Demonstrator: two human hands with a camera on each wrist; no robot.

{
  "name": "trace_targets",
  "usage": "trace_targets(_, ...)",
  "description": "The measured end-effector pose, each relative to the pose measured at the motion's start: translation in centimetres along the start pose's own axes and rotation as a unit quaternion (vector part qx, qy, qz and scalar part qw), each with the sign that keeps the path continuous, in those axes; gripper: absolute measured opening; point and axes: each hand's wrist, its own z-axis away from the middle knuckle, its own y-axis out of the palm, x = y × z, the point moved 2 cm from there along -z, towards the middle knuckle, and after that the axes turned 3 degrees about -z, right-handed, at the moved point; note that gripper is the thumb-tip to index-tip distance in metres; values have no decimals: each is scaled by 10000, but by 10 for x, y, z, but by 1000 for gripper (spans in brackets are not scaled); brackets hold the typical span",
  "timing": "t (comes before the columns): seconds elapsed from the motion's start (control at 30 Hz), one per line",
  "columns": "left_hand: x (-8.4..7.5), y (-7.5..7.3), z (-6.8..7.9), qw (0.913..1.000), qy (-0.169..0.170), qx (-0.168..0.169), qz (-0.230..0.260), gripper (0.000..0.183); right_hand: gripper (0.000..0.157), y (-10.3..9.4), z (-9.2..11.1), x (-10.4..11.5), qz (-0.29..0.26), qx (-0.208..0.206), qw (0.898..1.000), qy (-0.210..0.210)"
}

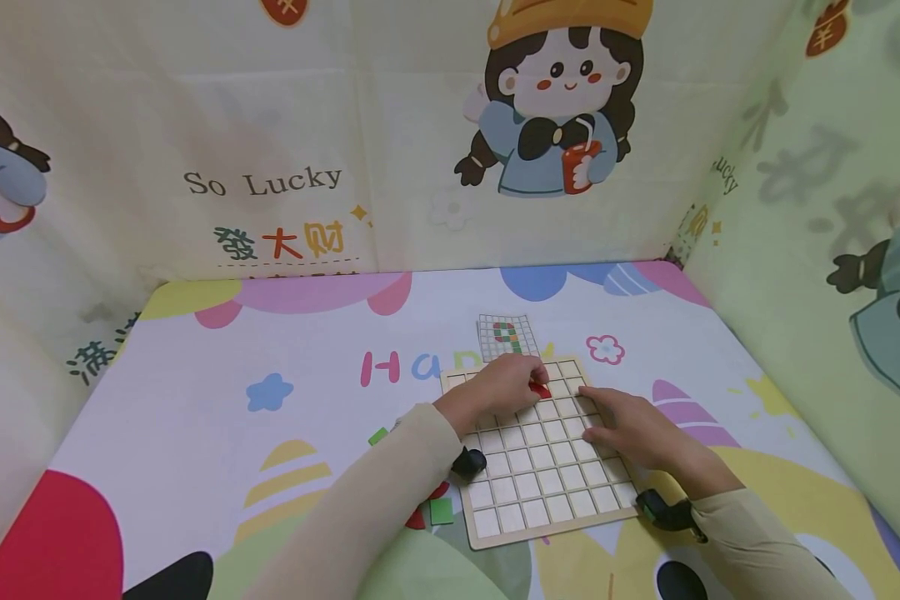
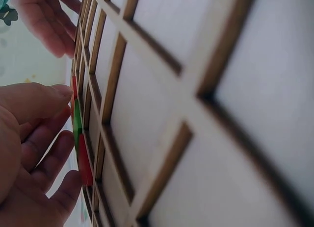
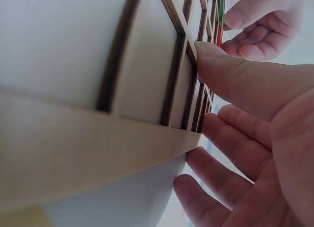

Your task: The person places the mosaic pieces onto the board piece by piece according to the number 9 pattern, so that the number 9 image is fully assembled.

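Observation:
A wooden grid board [image 1: 535,458] with white square cells lies on the printed table cover. Over its far rows, my left hand [image 1: 502,387] has curled fingers and pinches a red tile [image 1: 540,391] with thumb and fingertips. In the left wrist view, a green tile [image 2: 77,121] and another red tile [image 2: 85,161] sit in the cells beside those fingers. My right hand [image 1: 633,425] rests at the board's right side, its thumb on the grid and its loosely bent fingers [image 3: 221,173] along the edge. The left hand partly covers the far rows.
Beyond the board lies a small grid card [image 1: 487,340] with a coloured pattern. Loose green tiles [image 1: 442,511] and red tiles [image 1: 416,520] lie left of the board, partly behind my left sleeve [image 1: 367,492]. Printed cloth walls [image 1: 405,167] enclose the table.

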Motion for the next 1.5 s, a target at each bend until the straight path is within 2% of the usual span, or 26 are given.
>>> trace_targets(0.27, 0, -8, 6, 10000, -53, -11, -45, 25, 64, 0, 0, 1, -7, 2, 10000, 7)
trace_targets(0.7, -3, -23, 29, 9989, 340, -3, -319, 32, 63, 0, 1, 0, -13, 3, 10000, -10)
trace_targets(1.03, -12, -37, 61, 9973, 293, -220, -632, 38, 64, 2, 0, -2, 8, -28, 10000, 13)
trace_targets(1.2, -13, -44, 79, 9971, 221, -338, -651, 41, 63, 2, -1, -2, 44, -37, 10000, 20)
trace_targets(1.4, -13, -50, 97, 9959, 397, -467, -666, 42, 63, 1, 0, 0, 49, -34, 10000, 59)
trace_targets(1.5, -10, -51, 105, 9966, 344, -489, -564, 43, 64, 1, 0, 2, 10, -11, 9999, 104)
